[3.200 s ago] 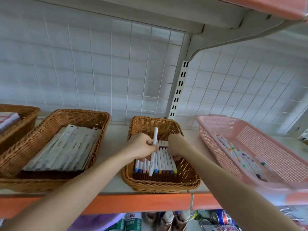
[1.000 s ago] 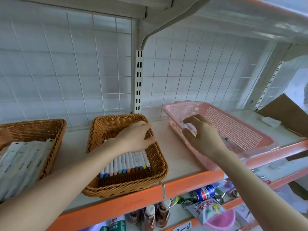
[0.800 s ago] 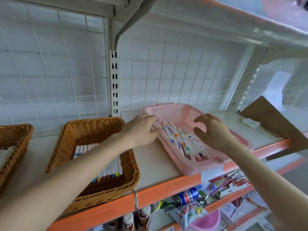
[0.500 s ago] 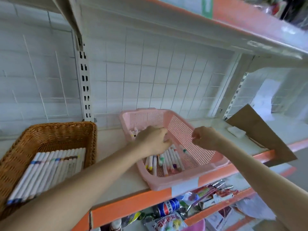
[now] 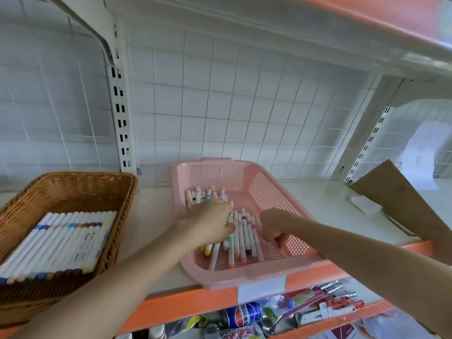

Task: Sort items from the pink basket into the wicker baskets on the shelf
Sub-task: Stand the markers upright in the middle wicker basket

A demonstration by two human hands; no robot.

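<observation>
The pink basket [image 5: 256, 280] stands on the shelf at centre, with several loose white markers [image 5: 242, 241] with coloured caps lying in it. My left hand [image 5: 210, 221] reaches into it from the left, its fingers curled over a few markers at the top of the pile. My right hand [image 5: 274, 226] is down inside the basket just right of the pile, fingers curled under; what they hold is hidden. The wicker basket [image 5: 117, 192] sits to the left, holding neat rows of sorted white markers [image 5: 61, 243].
A brown cardboard sheet [image 5: 403, 204] leans at the right, with a small white block [image 5: 364, 204] beside it. A slotted white upright [image 5: 119, 113] rises behind the two baskets. The lower shelf holds a Pepsi can [image 5: 242, 314] and packets.
Both hands left the wicker basket and moved right to the pink basket. Over the last half second they dropped lower, onto the marker pile. The view swung right.
</observation>
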